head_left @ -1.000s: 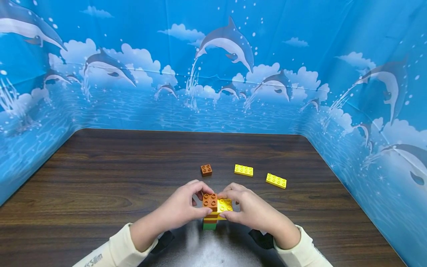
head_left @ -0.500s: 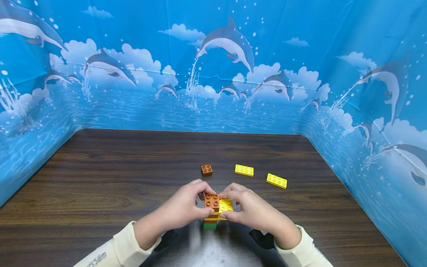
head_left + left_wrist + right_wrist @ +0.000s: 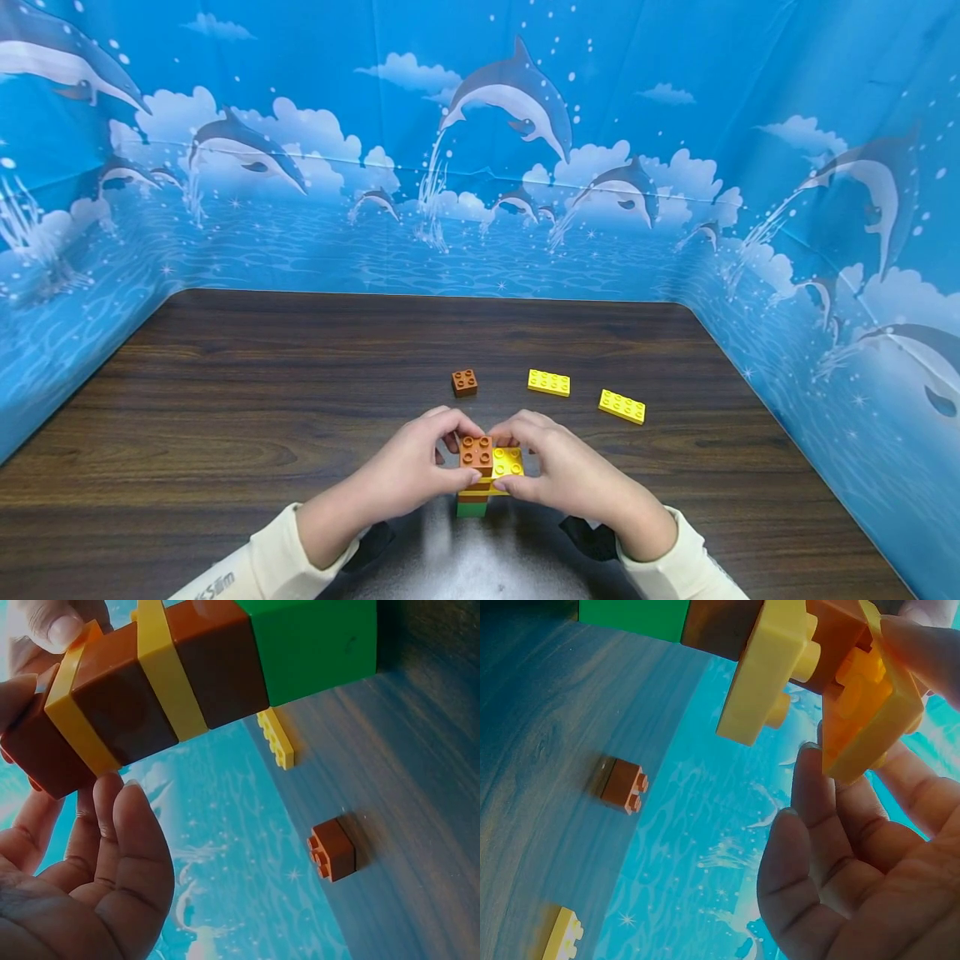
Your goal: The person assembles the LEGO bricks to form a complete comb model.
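A tower of toy building bricks stands before me: a green block [image 3: 315, 649] at its base, then brown bricks alternating with yellow plates. On top is an orange-brown brick [image 3: 476, 455], which my left hand [image 3: 408, 462] pinches between thumb and fingers. Just under that brick, the upper yellow plate [image 3: 877, 720] juts out to the right, its studs showing. My right hand [image 3: 558, 467] grips this overhanging part, thumb at the near side and fingers at the far side. In the right wrist view, a lower yellow plate [image 3: 761, 675] also sticks out.
On the dark wooden table [image 3: 262, 375], beyond the hands, lie a loose brown brick [image 3: 464, 382] and two yellow plates, one nearer the middle [image 3: 549, 382] and another yellow plate [image 3: 622, 407] farther right. A blue dolphin-print curtain [image 3: 337, 233] borders the table's back and sides.
My left hand and the top brown brick have shifted very slightly to the right since a second ago. My right hand keeps its place on the yellow plate.
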### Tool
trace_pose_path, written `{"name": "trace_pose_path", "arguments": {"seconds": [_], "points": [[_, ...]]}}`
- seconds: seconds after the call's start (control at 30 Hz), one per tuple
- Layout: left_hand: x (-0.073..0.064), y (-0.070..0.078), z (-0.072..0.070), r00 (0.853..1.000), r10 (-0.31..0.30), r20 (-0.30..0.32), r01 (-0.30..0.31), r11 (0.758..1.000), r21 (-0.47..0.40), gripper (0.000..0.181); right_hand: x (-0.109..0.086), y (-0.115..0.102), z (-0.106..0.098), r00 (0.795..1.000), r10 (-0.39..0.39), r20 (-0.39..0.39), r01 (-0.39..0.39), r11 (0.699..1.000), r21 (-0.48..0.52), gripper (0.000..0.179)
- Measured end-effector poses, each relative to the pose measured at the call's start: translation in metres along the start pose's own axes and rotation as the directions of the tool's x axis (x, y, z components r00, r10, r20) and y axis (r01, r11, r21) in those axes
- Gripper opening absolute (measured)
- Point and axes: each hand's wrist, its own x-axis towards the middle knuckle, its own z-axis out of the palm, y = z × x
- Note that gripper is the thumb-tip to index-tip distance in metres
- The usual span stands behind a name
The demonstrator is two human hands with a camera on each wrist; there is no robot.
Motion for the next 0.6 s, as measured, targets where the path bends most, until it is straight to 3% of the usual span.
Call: {"name": "trace_pose_path", "arguments": {"seconds": [0.37, 0.6], "points": [[-0.0017, -0.0017, 0.0009, 1.000, 0.004, -0.018, -0.005, 1.000, -0.016, 0.029, 0.0015, -0.0022, 0.0031, 0.996, -0.035, -0.076, 0.042, 0.995, 0.087, 0.028], [-0.0007, -0.0042, -0.0009, 1.000, -0.007, 0.002, 0.007, 0.998, -0.061, 0.029, 0.0033, -0.0054, 0.0044, 0.995, -0.038, -0.090, 0.047, 0.994, 0.099, 0.026]]}}
